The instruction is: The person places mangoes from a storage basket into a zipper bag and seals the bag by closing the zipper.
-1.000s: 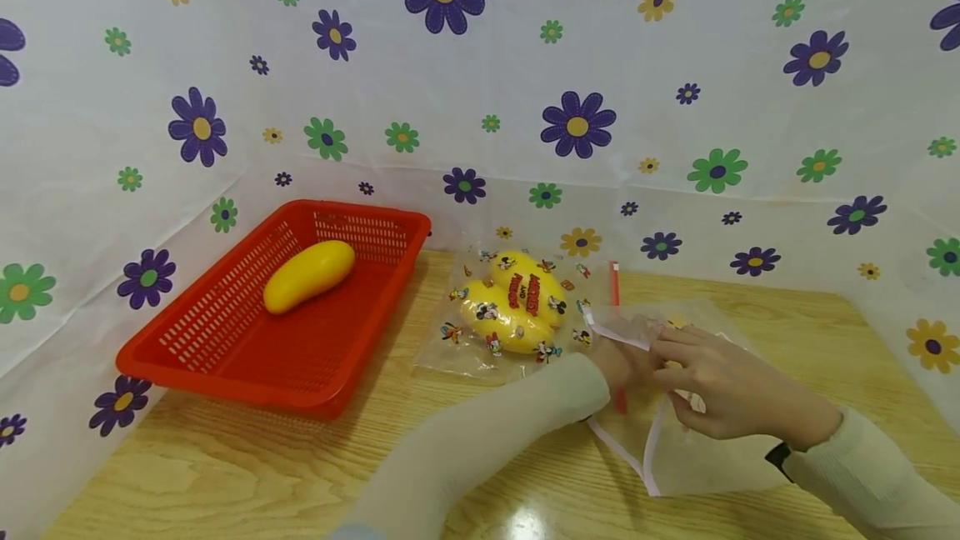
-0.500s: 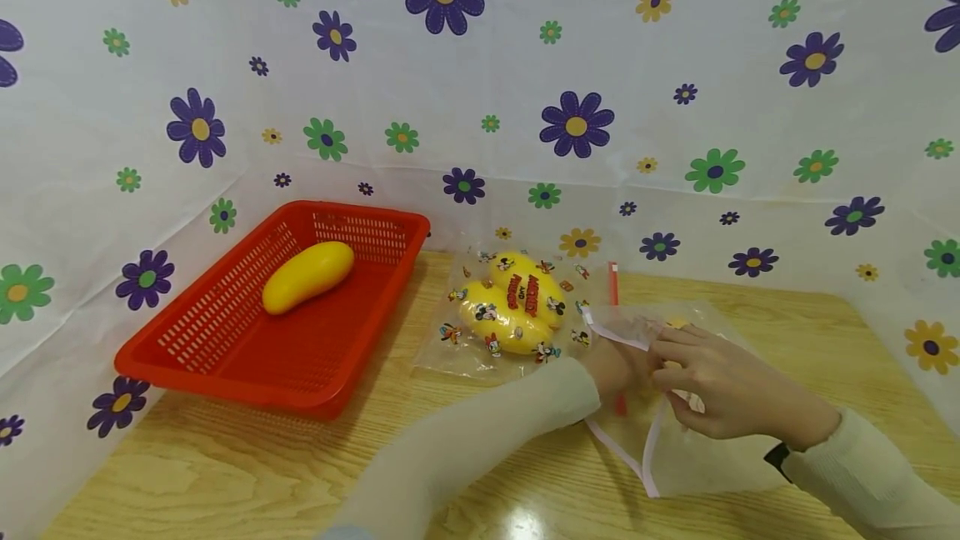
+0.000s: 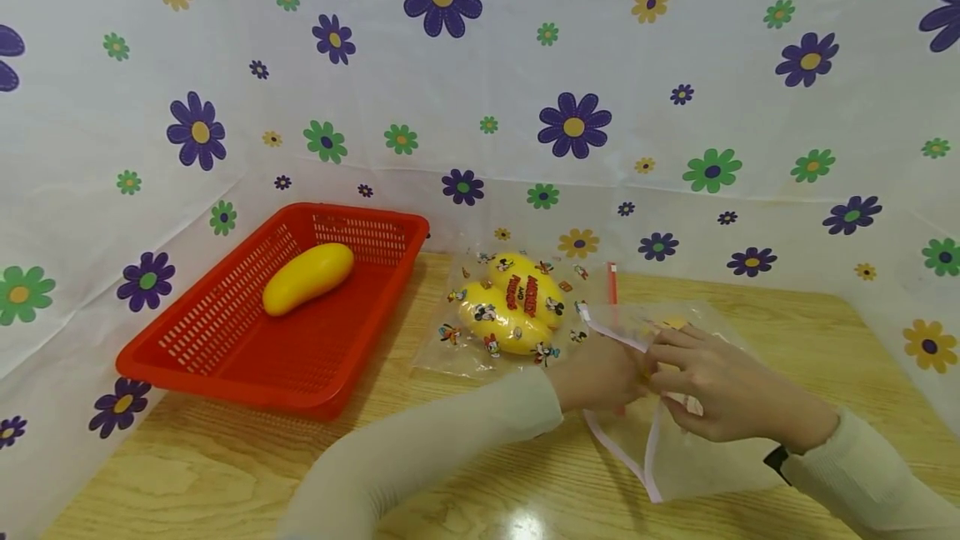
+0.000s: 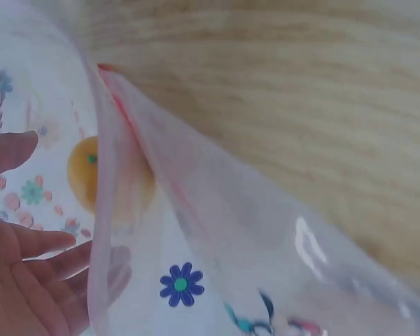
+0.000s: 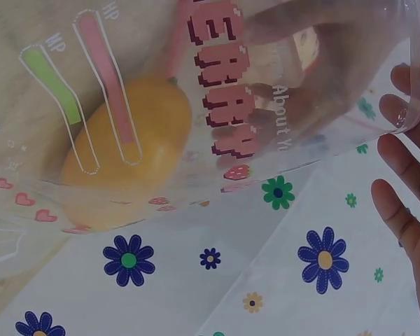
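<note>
A clear zip bag [image 3: 720, 469] with a pale pink rim lies at the right of the table. Inside it is a yellow-orange mango [image 5: 143, 133], also visible in the left wrist view, where it sits past the fingertips. My left hand [image 3: 600, 375] reaches in at the bag's mouth, fingers loosely extended and apart from the mango [image 4: 82, 175]. At the upper rim, my right hand [image 3: 723, 386] pinches the bag; its fingers show at the edge of the right wrist view. Left of this bag lies another printed zip bag [image 3: 435, 352] with a red slider strip, holding two yellow mangoes [image 3: 506, 319].
A red plastic basket [image 3: 300, 373] stands at the left with one long yellow mango [image 3: 309, 277] in it. Flower-printed white cloth [image 3: 487, 48] walls in the back and sides of the wooden table [image 3: 480, 473].
My left hand has drawn back leftward, out toward the bag's mouth, and more of it now shows. My right hand has stayed at the bag's rim.
</note>
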`<action>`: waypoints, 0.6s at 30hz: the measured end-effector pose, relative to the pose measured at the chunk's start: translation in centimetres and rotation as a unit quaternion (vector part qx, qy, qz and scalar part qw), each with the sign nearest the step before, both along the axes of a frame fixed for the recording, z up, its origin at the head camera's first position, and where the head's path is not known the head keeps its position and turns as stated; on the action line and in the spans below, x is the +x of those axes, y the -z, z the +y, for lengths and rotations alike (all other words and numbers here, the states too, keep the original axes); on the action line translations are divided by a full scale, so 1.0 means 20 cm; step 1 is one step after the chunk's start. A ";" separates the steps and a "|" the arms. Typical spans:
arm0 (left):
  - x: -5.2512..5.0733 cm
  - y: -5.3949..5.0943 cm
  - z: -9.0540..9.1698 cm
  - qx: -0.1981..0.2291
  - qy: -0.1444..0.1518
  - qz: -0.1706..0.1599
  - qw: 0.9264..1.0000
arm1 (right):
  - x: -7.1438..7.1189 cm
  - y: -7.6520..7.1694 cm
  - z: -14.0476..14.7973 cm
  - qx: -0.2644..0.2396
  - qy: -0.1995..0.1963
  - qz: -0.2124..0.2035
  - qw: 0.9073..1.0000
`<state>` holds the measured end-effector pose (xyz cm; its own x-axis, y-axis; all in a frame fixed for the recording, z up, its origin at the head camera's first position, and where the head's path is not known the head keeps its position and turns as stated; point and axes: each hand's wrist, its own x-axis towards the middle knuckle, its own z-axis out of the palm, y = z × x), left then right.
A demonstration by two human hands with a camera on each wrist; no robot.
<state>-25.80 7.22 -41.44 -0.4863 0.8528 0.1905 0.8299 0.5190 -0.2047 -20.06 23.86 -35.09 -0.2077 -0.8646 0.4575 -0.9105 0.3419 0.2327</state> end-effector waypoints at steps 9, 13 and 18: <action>0.00 -0.08 -0.06 -0.040 -0.044 -0.021 0.998 | 0.03 0.03 -0.01 0.009 -0.030 -0.017 0.999; -0.01 -0.07 -0.07 -0.046 -0.029 0.002 0.998 | 0.06 0.04 -0.01 0.010 -0.033 -0.019 0.999; 0.00 -0.07 -0.11 -0.066 -0.009 0.015 0.998 | 0.07 0.03 -0.01 -0.002 -0.034 -0.021 0.999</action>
